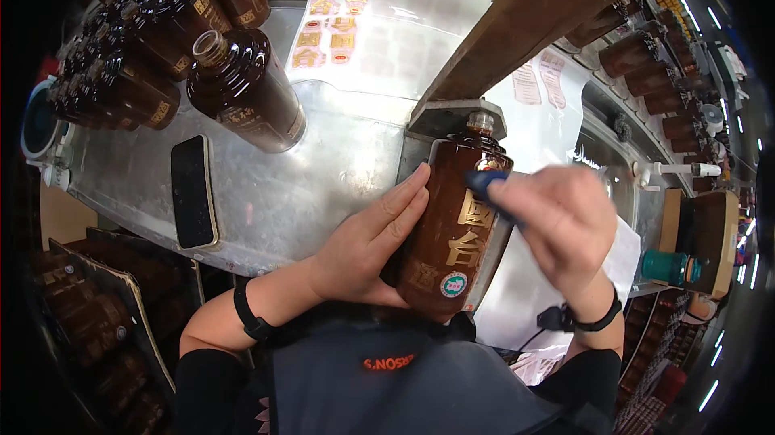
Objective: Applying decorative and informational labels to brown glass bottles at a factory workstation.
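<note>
A glossy brown bottle (440, 217) with raised gold lettering and a clear glass neck lies tilted in front of me, its neck by a metal bracket (428, 116). My left hand (367, 241) holds its left side, fingers stretched along the glass and thumb near the base. A round green-and-white sticker (454, 284) sits low on the front. My right hand (561, 217) pinches a small dark blue piece (487, 185), perhaps cloth or a soft scraper, against the upper front of the bottle. The fingers partly hide it, and motion blurs them.
Another brown bottle (250, 92) stands on the metal table (339, 136), with many more packed behind it. A black phone (192, 193) lies at left. Label sheets (339, 15) lie at the back. A brown beam (525, 23) slants overhead. Crates of bottles (89, 306) stand below left.
</note>
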Tool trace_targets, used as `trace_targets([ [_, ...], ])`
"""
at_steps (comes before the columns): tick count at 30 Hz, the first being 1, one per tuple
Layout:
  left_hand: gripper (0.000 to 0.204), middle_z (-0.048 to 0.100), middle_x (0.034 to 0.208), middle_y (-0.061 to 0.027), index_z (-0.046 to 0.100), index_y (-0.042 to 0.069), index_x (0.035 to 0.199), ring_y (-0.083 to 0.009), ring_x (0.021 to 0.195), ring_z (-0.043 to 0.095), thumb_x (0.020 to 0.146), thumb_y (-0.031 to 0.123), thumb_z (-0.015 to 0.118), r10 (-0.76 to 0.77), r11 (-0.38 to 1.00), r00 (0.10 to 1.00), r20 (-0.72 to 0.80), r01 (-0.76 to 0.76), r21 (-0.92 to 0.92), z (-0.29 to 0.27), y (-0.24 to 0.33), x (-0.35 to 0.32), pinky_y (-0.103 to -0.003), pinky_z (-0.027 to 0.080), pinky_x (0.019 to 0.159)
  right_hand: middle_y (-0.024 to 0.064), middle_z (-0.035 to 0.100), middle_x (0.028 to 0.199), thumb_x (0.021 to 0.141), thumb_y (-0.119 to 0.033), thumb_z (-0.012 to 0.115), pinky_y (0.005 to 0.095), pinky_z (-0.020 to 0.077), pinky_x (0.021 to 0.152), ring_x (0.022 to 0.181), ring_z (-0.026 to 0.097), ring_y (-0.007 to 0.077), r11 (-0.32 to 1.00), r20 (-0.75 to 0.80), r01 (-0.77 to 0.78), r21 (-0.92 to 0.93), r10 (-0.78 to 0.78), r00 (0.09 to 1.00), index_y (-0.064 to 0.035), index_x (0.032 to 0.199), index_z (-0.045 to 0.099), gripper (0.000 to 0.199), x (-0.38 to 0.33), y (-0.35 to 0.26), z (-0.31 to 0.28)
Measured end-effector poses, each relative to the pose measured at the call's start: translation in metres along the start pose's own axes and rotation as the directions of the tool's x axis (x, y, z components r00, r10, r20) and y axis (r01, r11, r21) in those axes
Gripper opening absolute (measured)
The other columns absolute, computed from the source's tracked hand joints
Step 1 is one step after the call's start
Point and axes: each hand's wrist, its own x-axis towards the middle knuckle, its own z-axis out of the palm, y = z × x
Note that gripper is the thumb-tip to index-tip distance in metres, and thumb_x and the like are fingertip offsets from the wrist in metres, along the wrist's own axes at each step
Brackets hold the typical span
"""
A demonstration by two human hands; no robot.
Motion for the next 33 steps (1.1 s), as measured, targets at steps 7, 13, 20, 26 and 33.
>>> trace_targets([
  [7, 0.112, 0.027, 0.151, -0.0342, 0.027, -0.008, 0.148, -0.0467, 0.136, 0.04, 0.066, 0.04, 0.088, -0.003, 1.0, 1.0, 0.001, 0.003, 0.013, -0.001, 0.002, 0.0, -0.046, 0.042, 0.109, 0.0009, 0.066, 0.081, 0.067, -0.009, 0.069, 0.0286, 0.0484, 0.059, 0.073, 0.062, 0.0168, 1.0, -0.004, -0.02, -0.022, 0.02, 1.0, -0.0067, 0.099, 0.076, 0.033, -0.002, 0.007, -0.001],
  [13, 0.113, 0.026, 0.153, -0.0328, 0.027, -0.007, 0.148, -0.0452, 0.136, 0.04, 0.065, 0.04, 0.088, 0.008, 0.999, 1.0, 0.023, -0.009, 0.043, -0.002, 0.004, -0.001, -0.045, 0.042, 0.109, 0.0056, 0.065, 0.077, 0.076, 0.0, 0.072, 0.0283, 0.0488, 0.061, 0.071, 0.062, 0.0174, 0.836, 0.16, -0.417, 0.358, 0.385, 0.909, -0.0059, 0.099, 0.075, 0.024, 0.006, 0.016, -0.009],
  [20, 0.117, 0.023, 0.155, -0.031, 0.025, -0.006, 0.15, -0.0445, 0.137, 0.039, 0.062, 0.039, 0.089, -0.021, 0.998, 0.999, 0.048, 0.018, 0.055, -0.003, 0.003, 0.001, -0.043, 0.042, 0.108, 0.0031, 0.07, 0.087, 0.074, -0.013, 0.07, 0.0317, 0.0526, 0.07, 0.077, 0.066, 0.02, 0.93, 0.02, 0.173, 0.325, -0.19, 0.982, -0.0111, 0.098, 0.075, 0.025, -0.026, -0.034, 0.009],
  [26, 0.119, 0.022, 0.156, -0.0304, 0.023, -0.004, 0.151, -0.0439, 0.138, 0.038, 0.062, 0.037, 0.089, -0.033, 0.998, 0.999, 0.04, 0.031, 0.063, -0.004, 0.008, -0.002, -0.043, 0.041, 0.109, 0.0052, 0.07, 0.086, 0.08, -0.003, 0.071, 0.0279, 0.0515, 0.064, 0.075, 0.066, 0.0181, 0.967, -0.023, -0.198, 0.159, 0.204, 0.979, -0.0073, 0.095, 0.075, 0.016, 0.0, 0.013, 0.004],
  [33, 0.127, 0.02, 0.156, -0.0309, 0.015, 0.002, 0.155, -0.0447, 0.144, 0.026, 0.062, 0.042, 0.091, -0.052, 0.998, 0.995, 0.086, 0.048, 0.044, -0.003, 0.002, -0.004, -0.048, 0.031, 0.116, 0.005, 0.066, 0.087, 0.077, -0.011, 0.071, 0.0283, 0.0525, 0.068, 0.078, 0.066, 0.0169, 0.656, 0.341, -0.524, 0.543, 0.399, 0.851, -0.0119, 0.101, 0.072, 0.024, -0.02, -0.011, 0.014],
])
